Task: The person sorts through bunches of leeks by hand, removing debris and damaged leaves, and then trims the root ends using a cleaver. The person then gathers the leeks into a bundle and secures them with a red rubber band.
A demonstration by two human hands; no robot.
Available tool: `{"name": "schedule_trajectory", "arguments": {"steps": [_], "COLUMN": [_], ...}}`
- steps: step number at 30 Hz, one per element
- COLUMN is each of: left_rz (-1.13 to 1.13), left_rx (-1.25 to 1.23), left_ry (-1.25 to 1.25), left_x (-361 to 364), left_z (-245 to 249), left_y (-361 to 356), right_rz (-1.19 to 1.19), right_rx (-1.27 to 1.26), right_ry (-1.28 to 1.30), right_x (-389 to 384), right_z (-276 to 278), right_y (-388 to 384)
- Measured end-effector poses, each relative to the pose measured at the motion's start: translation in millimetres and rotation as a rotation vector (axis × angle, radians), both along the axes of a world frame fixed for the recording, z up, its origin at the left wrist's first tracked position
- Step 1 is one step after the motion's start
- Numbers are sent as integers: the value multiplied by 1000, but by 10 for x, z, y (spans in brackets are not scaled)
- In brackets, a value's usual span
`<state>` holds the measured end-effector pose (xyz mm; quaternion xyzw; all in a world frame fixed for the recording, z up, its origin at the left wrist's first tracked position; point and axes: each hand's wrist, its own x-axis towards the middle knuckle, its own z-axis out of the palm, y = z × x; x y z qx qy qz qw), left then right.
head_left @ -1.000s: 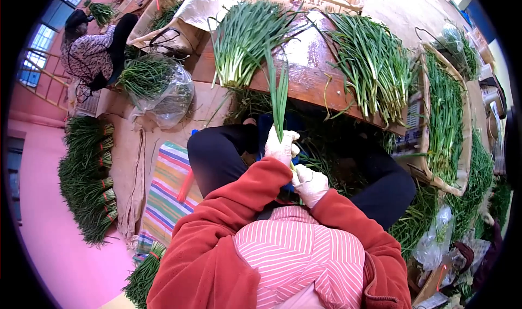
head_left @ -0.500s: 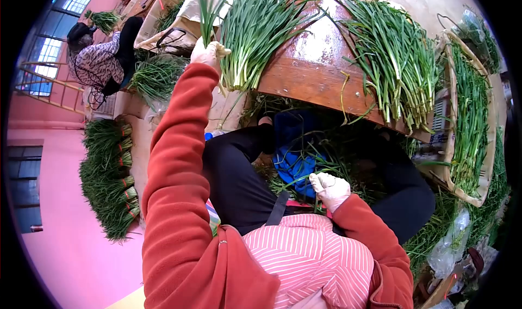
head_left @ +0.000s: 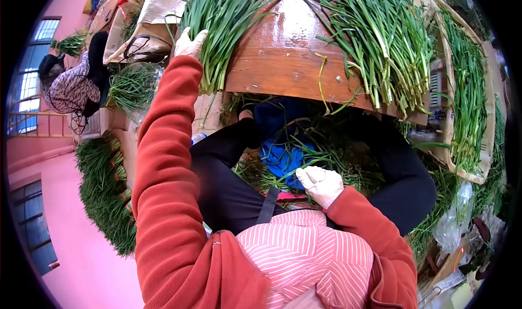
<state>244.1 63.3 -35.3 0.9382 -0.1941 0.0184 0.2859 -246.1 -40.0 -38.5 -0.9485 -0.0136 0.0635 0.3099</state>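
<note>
My left hand (head_left: 190, 44), in a pale glove, is at the left edge of a pile of garlic chives (head_left: 223, 26) on the wooden table. Its thumb and fingers are apart and touch the pile. Over my lap, my right hand (head_left: 321, 185), also gloved, is closed with the fingertips pinched together. A thin green chive leaf (head_left: 287, 175) runs out from those fingertips. A second, larger heap of chives (head_left: 383, 42) lies on the table's right side, with its pale stem ends toward me.
The brown wooden table (head_left: 277, 72) has its edge before my knees. Loose leaves and a blue cloth (head_left: 283, 157) lie below. Right stands a long basket (head_left: 447, 119) of chives. Tied bundles (head_left: 103, 195) line the left wall. Another person (head_left: 73, 83) sits at far left.
My left hand has lowered the upright chives it held onto the left pile, and its fingers have spread. The view has shifted, while my right hand stays pinched near my lap.
</note>
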Motion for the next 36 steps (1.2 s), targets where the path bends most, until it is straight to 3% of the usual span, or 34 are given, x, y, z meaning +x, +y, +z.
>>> {"name": "schedule_trajectory", "arguments": {"steps": [4,5,6,7,8,11,12,14,15,16,19,22,24,26,28,30,33,34,36], "left_rz": [-118,-128,-197,-167,-91,-136,-150,-272,-281,-302,-388,-371,-394,-440,-472,-416,-403,-394,-426], "left_rx": [49,-8,-51,-26,32,-82,-126,-419,-582,-584,-640,-626,-621,-653,-586,-539,-576,-585,-581], "left_ry": [103,137,139,-29,-149,-200,-181,80,275,338,484,660,748,776,842,946,1060,1057,1138], "left_x": [-274,-374,-491,-196,-496,-968,-1141,-1556,-1948,-2221,-2659,-2995,-3097,-3160,-3135,-3071,-3065,-3066,-3092], "left_z": [263,356,490,203,405,712,800,871,1026,1119,1027,967,837,669,654,625,652,653,629], "left_y": [-48,-60,-69,81,39,60,92,109,22,11,-3,-116,-174,-217,-218,-195,-209,-219,-219], "right_rz": [13,-142,-273,-362,-445,-622,-712,-912,-949,-981,-982,-946,-920,-919,-922,-941,-950,-941,-980], "right_rx": [76,194,238,229,219,188,153,155,30,-96,-269,-468,-537,-402,-455,-502,-562,-589,-277], "right_ry": [154,254,240,155,65,-30,-167,-403,-459,-515,-733,-550,-285,-84,-5,-144,-113,-330,-452], "right_x": [46,75,55,24,0,40,63,113,137,175,411,760,990,1114,1167,1106,910,822,647], "right_z": [89,78,32,32,49,260,304,454,565,654,736,797,790,732,606,445,782,707,857], "right_y": [-51,-31,-29,-46,-76,-318,-421,-661,-819,-978,-1402,-1667,-1810,-1977,-2096,-2135,-1835,-1742,-1372]}}
